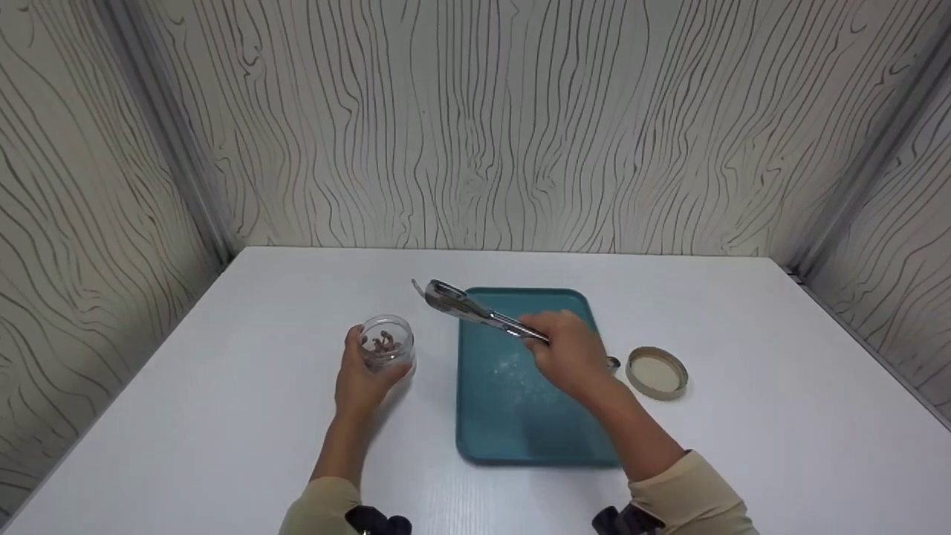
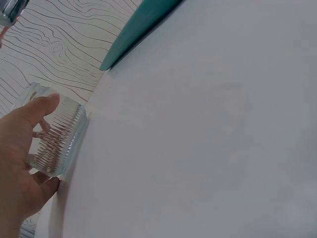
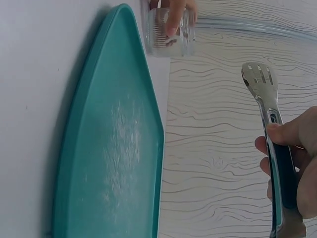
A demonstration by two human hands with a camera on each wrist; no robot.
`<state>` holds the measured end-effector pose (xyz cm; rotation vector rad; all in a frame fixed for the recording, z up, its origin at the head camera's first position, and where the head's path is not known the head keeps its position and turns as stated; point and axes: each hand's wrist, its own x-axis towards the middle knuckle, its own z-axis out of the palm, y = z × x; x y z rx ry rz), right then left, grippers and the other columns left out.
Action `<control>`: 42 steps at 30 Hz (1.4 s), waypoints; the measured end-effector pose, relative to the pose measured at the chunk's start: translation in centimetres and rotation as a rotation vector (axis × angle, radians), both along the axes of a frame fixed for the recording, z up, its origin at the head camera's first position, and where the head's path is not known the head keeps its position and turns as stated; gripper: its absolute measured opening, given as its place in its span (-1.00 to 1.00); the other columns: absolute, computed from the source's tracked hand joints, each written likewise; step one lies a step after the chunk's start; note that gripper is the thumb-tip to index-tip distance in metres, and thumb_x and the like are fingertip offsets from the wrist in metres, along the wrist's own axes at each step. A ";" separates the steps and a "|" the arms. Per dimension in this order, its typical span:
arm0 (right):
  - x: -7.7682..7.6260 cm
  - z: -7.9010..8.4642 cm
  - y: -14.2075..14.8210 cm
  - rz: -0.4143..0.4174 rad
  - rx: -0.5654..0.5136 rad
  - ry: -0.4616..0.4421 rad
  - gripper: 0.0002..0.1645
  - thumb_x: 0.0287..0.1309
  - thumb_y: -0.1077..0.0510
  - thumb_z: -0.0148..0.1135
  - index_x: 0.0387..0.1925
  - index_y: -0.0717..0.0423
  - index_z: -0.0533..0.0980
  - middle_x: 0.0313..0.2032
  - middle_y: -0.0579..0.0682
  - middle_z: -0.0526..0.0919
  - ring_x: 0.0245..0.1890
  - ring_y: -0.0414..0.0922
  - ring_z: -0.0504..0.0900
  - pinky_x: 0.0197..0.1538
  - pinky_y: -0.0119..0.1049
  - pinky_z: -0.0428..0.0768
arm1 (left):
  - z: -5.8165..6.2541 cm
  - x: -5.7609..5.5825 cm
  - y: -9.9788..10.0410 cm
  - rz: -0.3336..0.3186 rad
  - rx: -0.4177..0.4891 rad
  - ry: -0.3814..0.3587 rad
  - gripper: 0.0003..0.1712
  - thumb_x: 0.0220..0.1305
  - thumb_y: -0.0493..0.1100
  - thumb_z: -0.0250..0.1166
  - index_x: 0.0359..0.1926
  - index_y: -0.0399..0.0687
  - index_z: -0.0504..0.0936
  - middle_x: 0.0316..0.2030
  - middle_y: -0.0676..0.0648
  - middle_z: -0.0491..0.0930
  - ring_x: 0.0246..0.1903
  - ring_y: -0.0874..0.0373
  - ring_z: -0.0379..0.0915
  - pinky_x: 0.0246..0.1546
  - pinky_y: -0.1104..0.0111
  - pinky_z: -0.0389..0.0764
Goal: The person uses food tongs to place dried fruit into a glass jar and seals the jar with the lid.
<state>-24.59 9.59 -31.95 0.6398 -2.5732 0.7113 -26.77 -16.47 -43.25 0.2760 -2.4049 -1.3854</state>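
My left hand grips a clear jar that stands open on the white table, left of the tray. Inside it lie several small reddish-brown pieces, whose kind I cannot tell. Over the teal tray, my right hand holds metal tongs pointing left, their slotted end raised above the tray's far left corner. A thin reddish strip sticks out at the tongs' tips. Part of the tongs' handle is hidden by the fingers.
A round beige lid lies on the table right of the tray. Whitish marks show on the tray's surface. Patterned panels enclose the table at the back and sides.
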 end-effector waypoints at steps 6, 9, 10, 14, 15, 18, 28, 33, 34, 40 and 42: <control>-0.1 0.1 -2.2 0.026 -0.020 -0.032 -0.82 -0.04 0.26 0.20 -0.33 0.02 0.57 -0.50 -0.15 0.52 -0.47 -0.16 0.39 -0.50 -0.31 0.37 | -0.2 0.0 0.1 0.001 -0.034 0.017 0.02 -0.20 -0.01 0.39 0.24 -0.04 -0.01 0.19 -0.16 0.13 0.18 -0.06 0.00 0.13 0.09 0.05; -0.3 0.1 -3.1 0.025 -0.017 -0.034 -0.84 -0.04 0.26 0.19 -0.34 0.04 0.56 -0.52 -0.15 0.51 -0.50 -0.16 0.37 -0.44 -0.27 0.42 | -0.1 0.0 0.1 0.002 -0.036 0.017 0.01 -0.21 -0.01 0.39 0.23 -0.03 0.00 0.19 -0.16 0.14 0.17 -0.07 0.01 0.12 0.08 0.06; -0.3 0.0 -3.4 0.028 -0.023 -0.031 -0.84 -0.04 0.27 0.19 -0.34 0.04 0.56 -0.53 -0.15 0.51 -0.50 -0.17 0.39 -0.35 -0.25 0.46 | -0.1 0.1 0.0 0.003 -0.037 0.013 0.01 -0.20 -0.02 0.39 0.23 -0.03 0.00 0.19 -0.17 0.14 0.17 -0.07 0.01 0.13 0.07 0.06; -0.5 -0.6 -4.5 0.038 -0.046 -0.028 -0.87 -0.04 0.30 0.18 -0.39 0.05 0.55 -0.56 -0.15 0.50 -0.52 -0.18 0.42 -0.05 -0.12 0.40 | -0.1 0.1 0.0 0.003 -0.018 0.013 0.01 -0.21 -0.02 0.39 0.24 -0.03 0.01 0.19 -0.16 0.15 0.17 -0.05 0.01 0.13 0.09 0.06; -0.5 -0.7 -4.8 0.042 -0.051 -0.029 -0.87 -0.04 0.30 0.18 -0.39 0.06 0.55 -0.56 -0.16 0.50 -0.53 -0.19 0.43 0.02 -0.10 0.34 | -0.2 0.1 0.0 0.004 -0.012 0.012 0.01 -0.21 -0.01 0.39 0.24 -0.03 0.00 0.19 -0.16 0.15 0.17 -0.05 0.01 0.13 0.09 0.05; -0.5 -1.3 -5.5 0.042 -0.042 -0.045 -0.87 -0.03 0.30 0.17 -0.41 0.04 0.54 -0.56 -0.16 0.49 -0.55 -0.20 0.40 -0.06 -0.12 0.41 | -0.2 0.2 0.0 0.004 -0.004 0.029 0.00 -0.22 -0.02 0.39 0.23 -0.04 0.02 0.18 -0.17 0.16 0.16 -0.05 0.03 0.13 0.09 0.06; -0.7 -2.8 -6.6 -0.008 0.024 -0.100 -0.86 -0.06 0.26 0.17 -0.44 -0.04 0.57 -0.55 -0.17 0.51 -0.53 -0.17 0.37 -0.58 -0.33 0.35 | -0.2 0.1 0.1 0.002 0.022 0.025 0.00 -0.23 -0.03 0.40 0.22 -0.02 0.03 0.18 -0.16 0.16 0.17 -0.04 0.02 0.13 0.11 0.06; -0.8 -3.2 -6.9 -0.004 0.036 -0.107 -0.81 -0.08 0.29 0.14 -0.44 -0.05 0.59 -0.55 -0.17 0.55 -0.50 -0.16 0.42 -0.51 -0.28 0.40 | -0.2 0.1 0.2 0.009 -0.011 0.051 0.01 -0.24 -0.04 0.41 0.22 -0.07 0.04 0.17 -0.19 0.17 0.17 -0.08 0.02 0.12 0.08 0.07; -0.9 -3.3 -6.9 -0.005 0.038 -0.112 -0.79 -0.08 0.29 0.14 -0.42 -0.05 0.59 -0.53 -0.16 0.56 -0.48 -0.16 0.44 -0.49 -0.28 0.41 | -0.2 0.1 0.2 0.010 -0.014 0.053 0.01 -0.24 -0.05 0.41 0.22 -0.08 0.04 0.17 -0.19 0.17 0.17 -0.08 0.01 0.12 0.08 0.07; -0.9 -3.6 -7.0 -0.021 0.059 -0.139 -0.76 -0.07 0.29 0.14 -0.36 -0.05 0.60 -0.47 -0.14 0.59 -0.44 -0.15 0.45 -0.53 -0.29 0.41 | -0.1 0.1 0.2 0.014 -0.006 0.016 0.03 -0.23 -0.02 0.40 0.24 -0.04 0.01 0.21 -0.15 0.11 0.19 -0.06 -0.04 0.14 0.08 0.03; -0.9 -3.7 -7.1 -0.025 0.061 -0.148 -0.76 -0.07 0.29 0.13 -0.38 -0.06 0.60 -0.49 -0.15 0.58 -0.45 -0.16 0.45 -0.52 -0.29 0.41 | -0.1 0.1 0.2 0.009 0.001 0.020 0.02 -0.23 -0.01 0.40 0.24 -0.02 0.02 0.21 -0.14 0.11 0.19 -0.06 -0.04 0.13 0.07 0.04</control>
